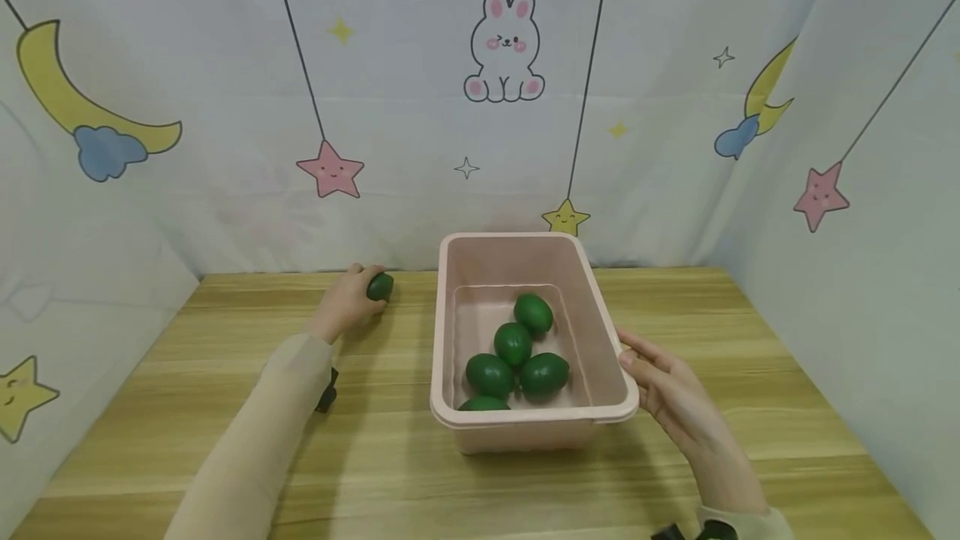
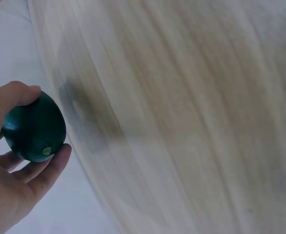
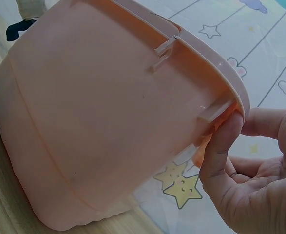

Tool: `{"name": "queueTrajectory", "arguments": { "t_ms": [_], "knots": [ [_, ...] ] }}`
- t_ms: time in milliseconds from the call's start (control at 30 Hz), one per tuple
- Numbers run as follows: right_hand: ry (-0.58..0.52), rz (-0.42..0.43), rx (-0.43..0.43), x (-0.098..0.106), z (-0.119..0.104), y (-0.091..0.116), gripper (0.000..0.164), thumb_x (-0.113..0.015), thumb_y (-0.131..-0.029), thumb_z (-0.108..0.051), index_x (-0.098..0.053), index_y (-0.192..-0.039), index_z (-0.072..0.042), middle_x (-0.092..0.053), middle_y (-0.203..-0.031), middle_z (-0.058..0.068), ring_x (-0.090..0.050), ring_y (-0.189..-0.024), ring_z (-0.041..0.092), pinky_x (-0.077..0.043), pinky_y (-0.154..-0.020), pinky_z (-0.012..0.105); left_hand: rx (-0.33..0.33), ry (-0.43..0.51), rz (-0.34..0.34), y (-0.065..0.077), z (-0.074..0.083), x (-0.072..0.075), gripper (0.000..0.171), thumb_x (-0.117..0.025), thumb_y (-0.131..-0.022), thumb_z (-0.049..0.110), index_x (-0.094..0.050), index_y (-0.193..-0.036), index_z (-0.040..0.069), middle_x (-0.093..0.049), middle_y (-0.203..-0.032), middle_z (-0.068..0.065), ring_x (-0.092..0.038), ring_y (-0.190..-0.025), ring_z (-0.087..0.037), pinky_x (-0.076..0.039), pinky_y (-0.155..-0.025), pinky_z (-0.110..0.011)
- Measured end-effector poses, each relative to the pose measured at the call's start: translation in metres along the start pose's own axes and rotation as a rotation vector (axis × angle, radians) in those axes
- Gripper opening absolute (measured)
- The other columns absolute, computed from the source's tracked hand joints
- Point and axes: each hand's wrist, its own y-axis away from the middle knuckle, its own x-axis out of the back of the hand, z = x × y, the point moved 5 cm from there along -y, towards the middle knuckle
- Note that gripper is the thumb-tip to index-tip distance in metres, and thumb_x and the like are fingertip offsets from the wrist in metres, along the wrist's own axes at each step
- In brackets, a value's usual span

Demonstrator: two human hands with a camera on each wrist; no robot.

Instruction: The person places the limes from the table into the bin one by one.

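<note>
My left hand (image 1: 352, 298) grips a dark green lime (image 1: 380, 287) near the table's back edge, left of the bin. In the left wrist view the thumb lies along the top of the lime (image 2: 35, 126) and the fingers support it from below. A pink plastic bin (image 1: 517, 438) stands in the middle of the table with several green limes (image 1: 543, 376) on its floor, one partly hidden by the front rim. At the bin's right side my right hand (image 1: 686, 398) pinches the rim; the right wrist view shows the thumb (image 3: 220, 146) against the rim's edge.
The wooden table (image 1: 390, 482) ends at a white curtain (image 1: 420, 107) printed with stars, moons and a bunny. Similar cloth hangs along the left and right sides. Dark straps (image 1: 327, 392) sit at both wrists.
</note>
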Motion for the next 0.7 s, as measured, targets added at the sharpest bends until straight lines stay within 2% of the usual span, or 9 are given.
{"name": "queueTrajectory", "arguments": {
  "t_ms": [400,700],
  "knots": [
    [-0.025,-0.016,0.02,0.0,0.0,0.0,0.06,-0.044,-0.101,-0.012,-0.014,-0.148,0.01,-0.057,-0.121,0.0,-0.062,-0.105,0.008,-0.054,-0.085,0.021,-0.052,0.013,0.052,0.002,0.012,0.008,0.062,-0.07,-0.085,0.019,-0.045,-0.141,0.008,-0.053,-0.118,-0.026,-0.059,-0.102,-0.038,-0.051,-0.085,-0.055],
    [-0.036,-0.007,0.006,-0.001,-0.001,0.0,0.061,-0.045,-0.101,-0.012,-0.015,-0.149,0.01,-0.059,-0.118,-0.001,-0.063,-0.103,0.007,-0.055,-0.084,0.021,-0.049,0.004,0.045,0.005,0.022,0.016,0.064,-0.069,-0.085,0.02,-0.043,-0.143,0.007,-0.053,-0.12,-0.026,-0.058,-0.101,-0.038,-0.051,-0.084,-0.053]
  ]
}}
